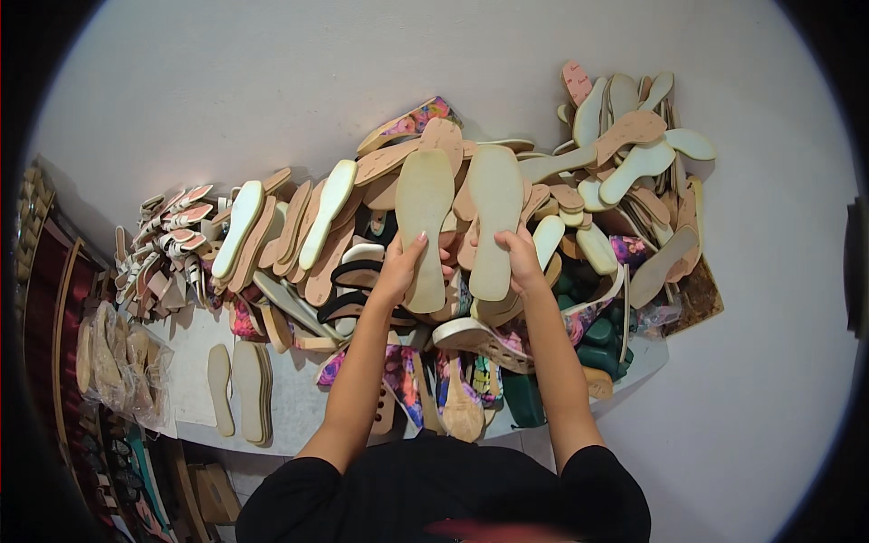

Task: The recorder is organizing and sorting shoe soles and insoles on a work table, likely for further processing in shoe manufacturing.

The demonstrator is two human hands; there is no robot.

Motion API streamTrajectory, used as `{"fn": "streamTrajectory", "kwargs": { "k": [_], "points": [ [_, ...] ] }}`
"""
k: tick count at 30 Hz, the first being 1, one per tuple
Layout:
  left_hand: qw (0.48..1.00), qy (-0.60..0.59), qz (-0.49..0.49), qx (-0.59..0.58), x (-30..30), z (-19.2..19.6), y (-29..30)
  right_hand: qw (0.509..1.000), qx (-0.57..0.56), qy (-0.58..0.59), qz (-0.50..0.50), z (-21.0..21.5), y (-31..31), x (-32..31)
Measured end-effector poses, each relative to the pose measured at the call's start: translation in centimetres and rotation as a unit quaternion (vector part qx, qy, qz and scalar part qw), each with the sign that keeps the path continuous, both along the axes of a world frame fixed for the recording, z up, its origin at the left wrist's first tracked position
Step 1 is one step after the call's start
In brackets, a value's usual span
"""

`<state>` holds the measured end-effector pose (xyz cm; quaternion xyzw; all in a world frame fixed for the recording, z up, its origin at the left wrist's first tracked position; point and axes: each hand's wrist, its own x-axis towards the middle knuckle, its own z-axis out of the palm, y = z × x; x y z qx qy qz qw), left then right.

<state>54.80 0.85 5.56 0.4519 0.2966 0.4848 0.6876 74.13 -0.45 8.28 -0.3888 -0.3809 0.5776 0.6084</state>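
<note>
My left hand (403,266) is closed around a cream insole (424,199), its thumb on the pale face and its fingers curled behind the edge. A matching insole (495,204) is gripped by my right hand (522,261), with the thumb pressed on its face. Both insoles are held upright side by side, broad ends away from me, with a narrow gap between them. Behind them lies a heap of tan and white insoles (344,208). Below my hands sits a white shoe sole (482,342) with a patterned side.
On the table (299,398), a stack of insoles (253,394) lies beside a single insole (220,389). White strappy sandals (186,237) pile up at the far left, near a clear plastic bag (127,357). Green shoe parts (599,348) crowd the right. Shelves with footwear stand at the left edge.
</note>
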Motion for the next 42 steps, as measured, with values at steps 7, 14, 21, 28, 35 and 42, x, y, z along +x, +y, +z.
{"fn": "streamTrajectory", "kwargs": {
  "k": [7,14,21,28,35,42],
  "points": [
    [0.999,-0.001,0.039,0.013,-6.1,-1.3,-4.5,0.999,-0.027,0.022,0.031,-1.7,-4.6,-6.0],
    [0.998,0.011,0.052,-0.034,-15.7,-2.6,-9.1,0.999,-0.024,-0.007,0.03,-5.2,-7.1,-16.4],
    [0.994,0.046,0.083,-0.06,-27.7,-4.9,-15.6,0.998,-0.058,0.007,0.006,-10.9,-10.7,-30.5],
    [0.944,0.156,0.282,-0.077,-40.1,-8.4,-20.0,0.991,-0.09,-0.045,0.087,-15.0,-14.7,-39.7],
    [0.81,0.43,0.389,-0.09,-48.3,-15.4,-21.9,0.974,-0.13,-0.128,0.137,-18.9,-15.6,-44.6],
    [0.757,0.513,0.389,-0.113,-48.4,-18.6,-21.7,0.922,-0.074,-0.349,0.149,-20.7,-14.9,-45.8]
  ]
}}
